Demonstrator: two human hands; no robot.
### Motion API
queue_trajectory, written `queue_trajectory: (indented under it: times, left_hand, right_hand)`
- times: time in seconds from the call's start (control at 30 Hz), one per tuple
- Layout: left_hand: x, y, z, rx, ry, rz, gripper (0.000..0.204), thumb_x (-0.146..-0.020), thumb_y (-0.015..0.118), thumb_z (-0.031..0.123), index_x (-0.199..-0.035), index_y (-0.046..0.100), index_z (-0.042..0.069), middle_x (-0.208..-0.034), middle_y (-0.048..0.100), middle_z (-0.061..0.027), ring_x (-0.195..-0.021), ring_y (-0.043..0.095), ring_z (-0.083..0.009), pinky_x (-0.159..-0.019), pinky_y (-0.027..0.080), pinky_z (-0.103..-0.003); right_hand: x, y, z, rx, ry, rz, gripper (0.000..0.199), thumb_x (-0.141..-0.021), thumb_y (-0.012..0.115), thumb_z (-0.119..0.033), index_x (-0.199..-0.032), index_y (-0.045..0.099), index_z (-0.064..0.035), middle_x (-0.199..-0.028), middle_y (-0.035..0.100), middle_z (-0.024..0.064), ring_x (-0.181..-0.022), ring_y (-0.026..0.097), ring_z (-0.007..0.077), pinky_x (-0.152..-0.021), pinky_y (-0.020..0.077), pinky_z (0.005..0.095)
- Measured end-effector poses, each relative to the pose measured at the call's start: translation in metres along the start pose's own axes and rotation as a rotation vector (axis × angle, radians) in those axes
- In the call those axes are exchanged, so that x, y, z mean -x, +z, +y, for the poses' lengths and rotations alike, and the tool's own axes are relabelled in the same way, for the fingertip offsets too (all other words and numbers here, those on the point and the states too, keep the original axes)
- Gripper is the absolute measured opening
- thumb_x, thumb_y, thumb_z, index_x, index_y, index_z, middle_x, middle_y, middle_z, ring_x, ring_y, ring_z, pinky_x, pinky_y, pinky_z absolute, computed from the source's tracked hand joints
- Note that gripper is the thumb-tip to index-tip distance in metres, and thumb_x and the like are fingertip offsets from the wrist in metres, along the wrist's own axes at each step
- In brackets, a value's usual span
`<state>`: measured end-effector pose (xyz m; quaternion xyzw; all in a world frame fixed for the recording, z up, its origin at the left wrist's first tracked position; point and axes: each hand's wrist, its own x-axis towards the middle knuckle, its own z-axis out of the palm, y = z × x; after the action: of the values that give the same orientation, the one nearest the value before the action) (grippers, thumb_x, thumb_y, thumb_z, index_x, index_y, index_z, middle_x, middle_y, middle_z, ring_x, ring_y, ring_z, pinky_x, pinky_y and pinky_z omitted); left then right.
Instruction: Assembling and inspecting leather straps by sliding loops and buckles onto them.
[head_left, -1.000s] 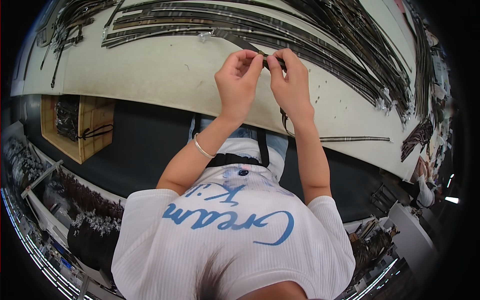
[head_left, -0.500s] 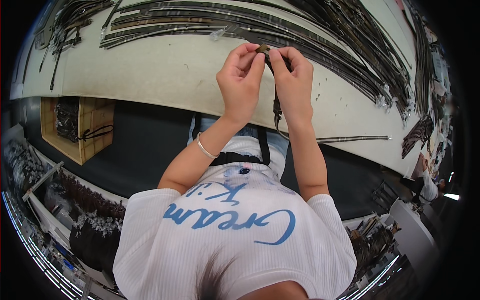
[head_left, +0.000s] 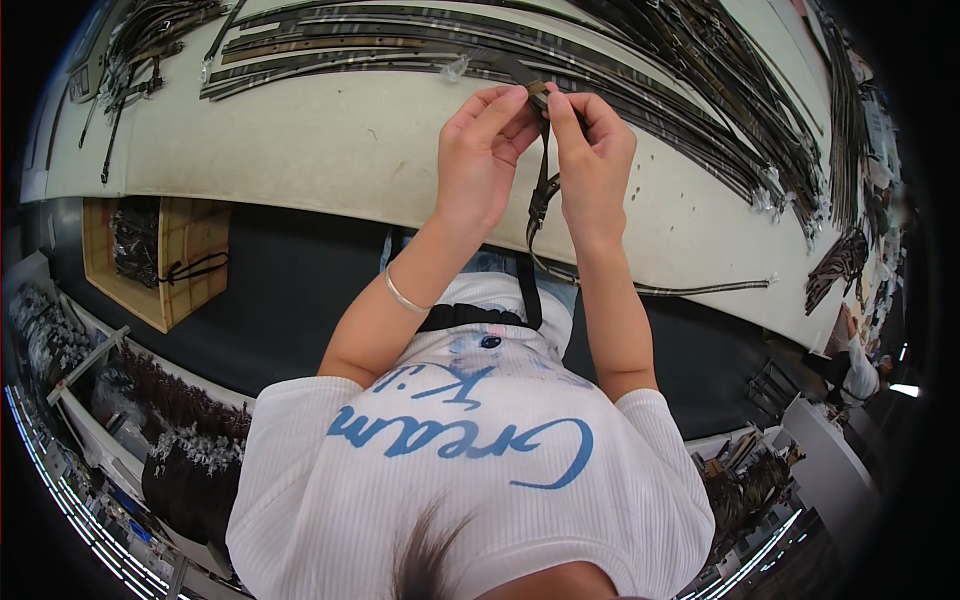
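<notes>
A thin dark belt (head_left: 541, 195) is held up between my two hands above the near part of the table. My left hand (head_left: 484, 150) pinches a small olive-brown piece of it, which looks like a loop or folded end, between thumb and fingertips. Close beside it, my right hand (head_left: 598, 165) grips the belt with thumb and curled fingers, which partly hide it. From there the belt hangs down past a buckle-like part, bends behind my right forearm and runs rightward along the table edge.
Long dark belts (head_left: 330, 45) lie in rows across the far side of the pale table (head_left: 270, 150). More belts (head_left: 690, 60) with clear plastic at their ends are piled at right. Below the table's left part stands a wooden box (head_left: 190, 260) with dark items. A person (head_left: 858, 375) is at far right.
Both hands have shifted slightly to the right with the belt. Its hanging part has swung a little to the left, and the small olive-brown piece is turned differently.
</notes>
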<state>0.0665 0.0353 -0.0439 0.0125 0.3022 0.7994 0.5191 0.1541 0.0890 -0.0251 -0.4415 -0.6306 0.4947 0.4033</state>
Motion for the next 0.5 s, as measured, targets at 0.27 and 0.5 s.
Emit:
queue_trajectory:
  times: [0.27,0.5]
  left_hand:
    - [0.0,0.001,0.004,-0.326,0.043,-0.055,0.024,-0.09,0.06,0.008,-0.11,0.06,-0.005,-0.1,0.067,-0.0125,-0.089,0.065,-0.0162,-0.08,0.054,-0.028]
    - [-0.006,-0.003,0.023,-0.173,0.184,0.029,0.021,-0.093,0.056,0.01,-0.105,0.059,-0.006,-0.1,0.066,-0.0168,-0.09,0.065,-0.0194,-0.083,0.055,-0.031]
  right_hand:
    - [-0.004,-0.003,-0.009,0.082,0.008,-0.106,0.02,-0.087,0.064,-0.017,-0.09,0.067,0.0024,-0.073,0.065,0.0048,-0.061,0.053,0.0083,-0.051,0.0395,0.0244]
    - [0.017,-0.031,-0.008,0.217,0.004,-0.008,0.06,-0.081,0.074,-0.023,-0.13,0.048,0.0001,-0.125,0.053,0.0135,-0.121,0.047,0.0219,-0.105,0.0336,0.039]
